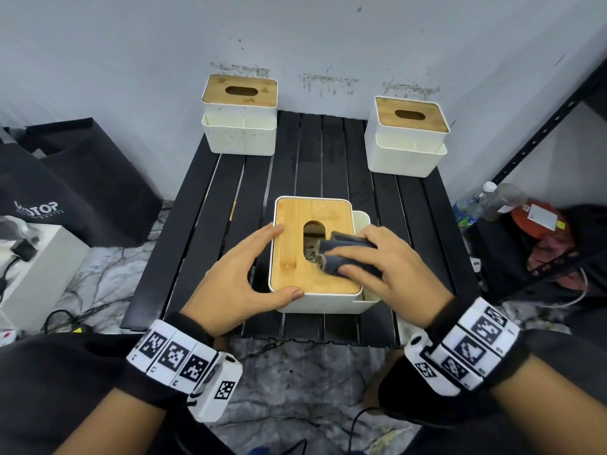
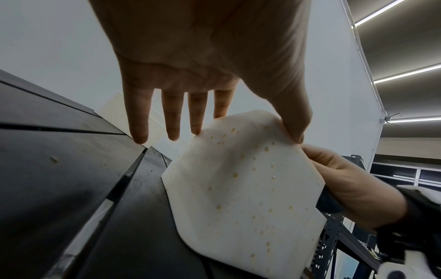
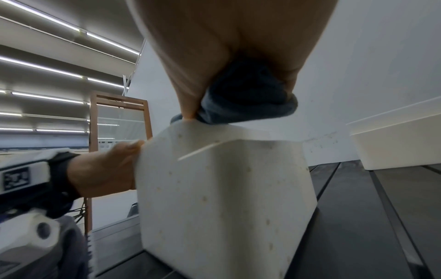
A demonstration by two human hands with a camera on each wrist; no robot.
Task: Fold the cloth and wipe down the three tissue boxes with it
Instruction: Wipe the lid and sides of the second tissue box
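Three white tissue boxes with bamboo lids stand on a black slatted table [image 1: 203,224]. The near box [image 1: 295,251] [image 2: 243,188] [image 3: 226,198] has yellowish specks on its walls. My left hand [image 1: 282,261] [image 2: 257,128] braces its left side, fingers straight, thumb on the front corner. My right hand [image 1: 341,262] [image 3: 238,105] grips a folded dark blue-grey cloth [image 1: 341,254] [image 3: 248,98] and presses it on the lid beside the slot. The other boxes sit at far left [image 1: 239,126] and far right [image 1: 407,142] [image 3: 393,151].
A grey wall rises just behind the table. A black bag [image 1: 65,192] and a white box with cables [image 1: 33,274] lie on the floor at left. At right, bottles [image 1: 492,201] and a black metal rack [image 1: 542,126] stand close to the table edge.
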